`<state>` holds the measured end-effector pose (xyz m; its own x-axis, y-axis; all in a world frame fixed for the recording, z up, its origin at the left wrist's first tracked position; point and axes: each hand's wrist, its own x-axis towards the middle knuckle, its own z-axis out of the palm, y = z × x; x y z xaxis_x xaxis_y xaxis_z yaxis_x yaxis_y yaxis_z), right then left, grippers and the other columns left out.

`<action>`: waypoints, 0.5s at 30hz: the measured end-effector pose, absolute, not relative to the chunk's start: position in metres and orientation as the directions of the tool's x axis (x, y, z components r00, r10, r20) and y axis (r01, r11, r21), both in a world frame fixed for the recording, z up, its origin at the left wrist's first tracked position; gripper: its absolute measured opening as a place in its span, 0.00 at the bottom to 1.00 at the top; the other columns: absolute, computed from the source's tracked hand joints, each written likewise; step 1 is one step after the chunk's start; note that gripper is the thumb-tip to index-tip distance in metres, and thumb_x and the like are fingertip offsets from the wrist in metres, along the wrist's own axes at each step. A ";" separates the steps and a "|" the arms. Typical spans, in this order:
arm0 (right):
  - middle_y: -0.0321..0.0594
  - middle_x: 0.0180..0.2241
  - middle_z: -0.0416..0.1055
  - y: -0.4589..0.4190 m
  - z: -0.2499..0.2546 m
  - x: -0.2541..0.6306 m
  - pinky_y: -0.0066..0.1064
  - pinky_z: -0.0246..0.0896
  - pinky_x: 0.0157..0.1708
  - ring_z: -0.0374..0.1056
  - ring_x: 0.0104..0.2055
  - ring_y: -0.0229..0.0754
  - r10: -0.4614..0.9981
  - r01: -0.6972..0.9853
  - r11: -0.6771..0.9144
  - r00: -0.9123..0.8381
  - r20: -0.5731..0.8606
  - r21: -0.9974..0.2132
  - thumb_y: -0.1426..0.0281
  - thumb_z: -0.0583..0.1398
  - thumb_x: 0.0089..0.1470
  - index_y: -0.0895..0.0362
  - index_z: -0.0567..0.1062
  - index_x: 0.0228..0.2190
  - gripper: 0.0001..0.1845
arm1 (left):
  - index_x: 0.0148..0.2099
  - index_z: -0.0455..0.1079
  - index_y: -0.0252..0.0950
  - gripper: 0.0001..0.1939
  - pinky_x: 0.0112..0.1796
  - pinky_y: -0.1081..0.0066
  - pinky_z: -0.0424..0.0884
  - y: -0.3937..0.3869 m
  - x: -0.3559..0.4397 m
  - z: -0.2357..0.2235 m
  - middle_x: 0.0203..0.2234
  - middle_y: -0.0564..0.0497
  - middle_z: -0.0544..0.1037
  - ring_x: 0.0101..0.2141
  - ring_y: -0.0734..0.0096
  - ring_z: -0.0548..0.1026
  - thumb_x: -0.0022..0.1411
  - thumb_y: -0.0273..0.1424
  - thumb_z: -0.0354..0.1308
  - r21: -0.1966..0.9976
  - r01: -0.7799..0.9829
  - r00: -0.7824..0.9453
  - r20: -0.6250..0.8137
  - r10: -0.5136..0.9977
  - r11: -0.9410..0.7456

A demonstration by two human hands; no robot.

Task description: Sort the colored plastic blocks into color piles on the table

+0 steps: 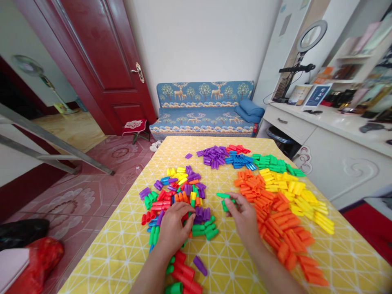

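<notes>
My right hand is closed on several green plastic tube-like pieces, held over the middle of the table between the piles. My left hand rests on the mixed pile at the left, fingers curled down and thumb near the forefinger; whatever is between them is hidden. Around it lie red tubes, purple tubes, yellow ones and green ones, jumbled together. A single purple piece lies apart near the left forearm.
Sorted by colour on the yellow patterned tablecloth are orange, yellow, green, blue, purple and red piles. Beyond the table stands a blue sofa; a white counter runs along the right.
</notes>
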<state>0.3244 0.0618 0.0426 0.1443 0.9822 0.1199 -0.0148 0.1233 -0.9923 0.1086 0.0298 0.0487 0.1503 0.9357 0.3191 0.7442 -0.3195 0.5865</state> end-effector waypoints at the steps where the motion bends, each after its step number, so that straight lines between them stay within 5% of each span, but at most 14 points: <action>1: 0.37 0.27 0.72 0.076 0.053 0.337 0.27 0.66 0.23 0.67 0.24 0.37 0.970 0.008 0.154 0.191 0.153 -0.988 0.57 0.65 0.48 0.57 0.75 0.38 0.19 | 0.39 0.75 0.41 0.07 0.43 0.62 0.69 0.030 0.108 0.049 0.37 0.49 0.78 0.40 0.63 0.74 0.62 0.31 0.55 0.585 0.748 0.147 0.315 0.938 -0.314; 5: 0.35 0.24 0.71 0.163 0.085 0.397 0.27 0.63 0.22 0.65 0.20 0.34 0.856 0.135 0.246 0.434 0.280 -0.960 0.56 0.64 0.47 0.59 0.76 0.39 0.22 | 0.39 0.75 0.41 0.08 0.42 0.63 0.70 0.030 0.108 0.051 0.37 0.49 0.78 0.40 0.63 0.74 0.62 0.31 0.55 0.589 0.750 0.138 0.308 0.942 -0.302; 7: 0.36 0.23 0.71 0.209 0.088 0.422 0.27 0.63 0.21 0.66 0.20 0.36 0.820 0.281 0.122 0.512 0.257 -0.952 0.58 0.61 0.50 0.61 0.77 0.38 0.20 | 0.39 0.75 0.41 0.08 0.42 0.63 0.70 0.031 0.109 0.051 0.37 0.49 0.78 0.40 0.63 0.74 0.62 0.32 0.54 0.590 0.749 0.134 0.310 0.941 -0.301; 15: 0.35 0.09 0.64 0.290 0.062 0.450 0.31 0.63 0.29 0.69 0.21 0.44 0.894 0.589 -0.164 0.429 0.133 -0.791 0.71 0.64 0.46 0.60 0.80 0.26 0.05 | 0.38 0.75 0.40 0.09 0.40 0.63 0.71 0.030 0.109 0.050 0.36 0.48 0.78 0.38 0.62 0.75 0.63 0.32 0.53 0.583 0.752 0.128 0.326 0.937 -0.306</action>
<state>0.4496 0.2901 0.0622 0.4285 0.8936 0.1334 0.5893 -0.1645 -0.7910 0.1089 0.0301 0.0503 0.1283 0.9365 0.3263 0.7524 -0.3062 0.5832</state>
